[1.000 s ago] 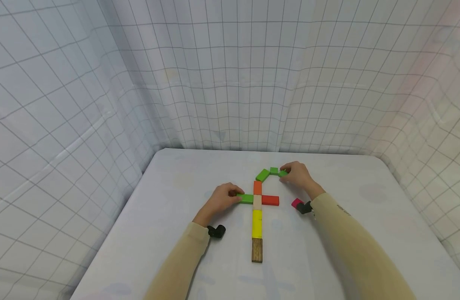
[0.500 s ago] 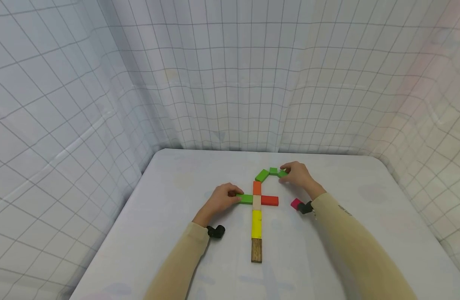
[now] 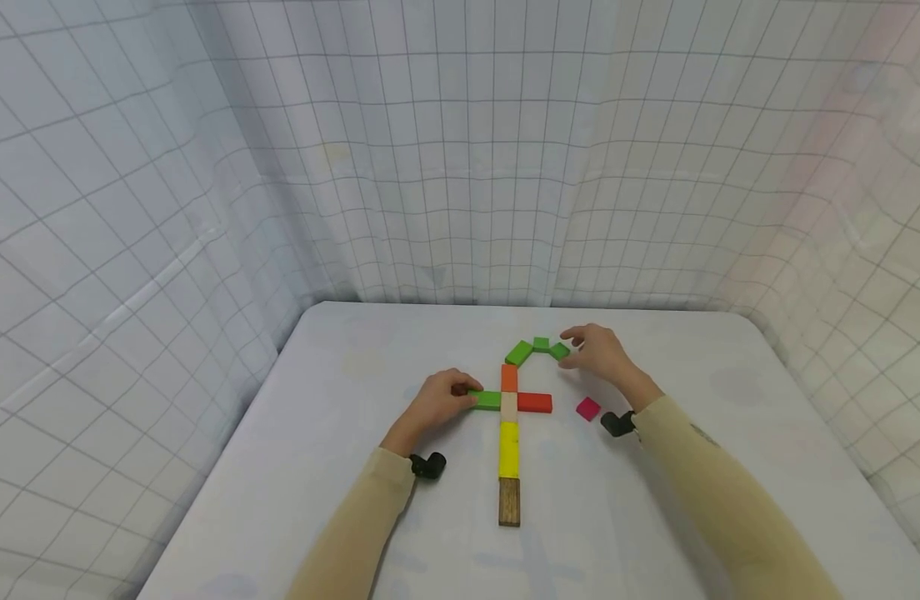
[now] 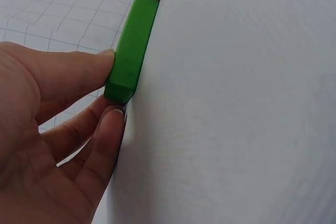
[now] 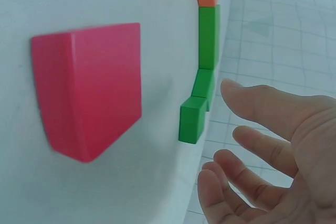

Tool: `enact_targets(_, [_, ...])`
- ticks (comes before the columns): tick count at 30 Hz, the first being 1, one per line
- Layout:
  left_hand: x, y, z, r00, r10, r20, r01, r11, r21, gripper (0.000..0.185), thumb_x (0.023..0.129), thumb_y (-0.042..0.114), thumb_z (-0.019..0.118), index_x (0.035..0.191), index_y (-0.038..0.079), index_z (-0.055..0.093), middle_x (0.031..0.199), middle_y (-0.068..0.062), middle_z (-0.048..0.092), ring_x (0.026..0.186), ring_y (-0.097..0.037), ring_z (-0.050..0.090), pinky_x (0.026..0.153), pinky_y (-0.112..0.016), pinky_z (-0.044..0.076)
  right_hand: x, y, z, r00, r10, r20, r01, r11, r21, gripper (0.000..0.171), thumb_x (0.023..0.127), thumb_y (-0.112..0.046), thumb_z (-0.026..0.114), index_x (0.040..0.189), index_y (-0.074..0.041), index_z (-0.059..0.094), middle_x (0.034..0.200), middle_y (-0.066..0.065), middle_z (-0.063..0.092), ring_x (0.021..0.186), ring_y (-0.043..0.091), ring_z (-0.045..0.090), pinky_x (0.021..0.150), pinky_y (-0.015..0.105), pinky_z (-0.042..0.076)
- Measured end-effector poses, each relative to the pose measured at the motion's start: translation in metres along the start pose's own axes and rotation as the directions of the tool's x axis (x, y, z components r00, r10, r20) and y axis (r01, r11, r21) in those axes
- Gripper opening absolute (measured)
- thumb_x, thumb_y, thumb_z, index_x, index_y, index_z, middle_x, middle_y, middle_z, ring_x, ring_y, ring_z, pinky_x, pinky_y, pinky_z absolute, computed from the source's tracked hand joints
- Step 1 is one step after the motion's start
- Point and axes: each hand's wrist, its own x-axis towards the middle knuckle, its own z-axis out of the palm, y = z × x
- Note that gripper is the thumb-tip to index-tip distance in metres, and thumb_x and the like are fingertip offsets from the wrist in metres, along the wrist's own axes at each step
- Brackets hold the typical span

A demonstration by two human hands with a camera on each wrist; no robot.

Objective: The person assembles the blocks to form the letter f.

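A flat figure of wooden blocks lies on the white table (image 3: 355,467). Its column runs orange (image 3: 509,377), beige (image 3: 509,406), yellow (image 3: 508,448), dark wood (image 3: 508,502). A red block (image 3: 534,402) and a green block (image 3: 487,400) form cross arms. My left hand (image 3: 467,393) pinches the outer end of that green block (image 4: 131,51) between thumb and fingers. Three green blocks arc above the column, ending in the right one (image 3: 559,351). My right hand (image 3: 572,348) hovers open just beside that block (image 5: 193,120), not touching it.
A pink block (image 3: 587,408) lies loose on the table right of the red arm, close under my right wrist; it fills the right wrist view (image 5: 89,87). Gridded white curtains (image 3: 460,167) close in the table at the back and both sides.
My right hand has let go of the rightmost green block and drawn slightly back, fingers spread. The left hand keeps its hold on the green cross arm.
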Motion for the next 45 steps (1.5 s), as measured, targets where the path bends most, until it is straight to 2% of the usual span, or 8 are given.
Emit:
enact_targets(8, [0.001, -0.003, 0.000, 1.000, -0.005, 0.004, 0.005, 1.000, -0.012, 0.016, 0.094, 0.015, 0.072, 0.109, 0.015, 0.077, 0.099, 0.004, 0.064, 0.088, -0.017, 0.056, 0.080, -0.034, 0.049, -0.021, -0.006, -0.011, 0.998, -0.042, -0.049, 0.043, 0.999, 0.014, 0.054, 0.085, -0.021, 0.081, 0.134, -0.007, 0.064, 0.120, 0.019, 0.062, 0.107, 0.034, 0.059, 0.082, 0.046, 0.052])
enact_targets(16, [0.002, -0.004, 0.001, 1.000, 0.002, 0.000, -0.002, 1.000, -0.004, 0.015, 0.094, 0.015, 0.072, 0.108, 0.016, 0.077, 0.097, 0.004, 0.064, 0.087, -0.017, 0.056, 0.079, -0.034, 0.049, -0.043, -0.005, -0.016, 0.995, -0.049, -0.084, 0.053, 0.997, 0.053, 0.053, 0.085, -0.024, 0.081, 0.134, -0.010, 0.065, 0.122, 0.019, 0.062, 0.108, 0.034, 0.059, 0.084, 0.048, 0.052])
enact_targets(29, [0.000, -0.001, 0.001, 1.000, 0.007, -0.001, -0.007, 1.000, -0.017, 0.016, 0.094, 0.015, 0.071, 0.109, 0.015, 0.077, 0.097, 0.003, 0.064, 0.086, -0.017, 0.055, 0.079, -0.034, 0.048, -0.073, 0.005, -0.012, 0.998, -0.049, -0.029, 0.050, 0.997, 0.053, 0.054, 0.086, -0.027, 0.081, 0.134, -0.011, 0.064, 0.121, 0.016, 0.063, 0.108, 0.032, 0.060, 0.081, 0.045, 0.054])
enact_targets(45, [-0.002, 0.002, 0.000, 1.000, -0.002, 0.004, 0.003, 1.000, -0.023, 0.016, 0.094, 0.014, 0.071, 0.110, 0.014, 0.077, 0.098, 0.003, 0.064, 0.087, -0.017, 0.056, 0.079, -0.035, 0.049, -0.091, 0.024, 0.008, 1.000, 0.003, 0.018, -0.005, 0.995, 0.101, 0.050, 0.081, -0.025, 0.085, 0.127, -0.014, 0.069, 0.114, 0.007, 0.065, 0.105, 0.028, 0.060, 0.077, 0.040, 0.055])
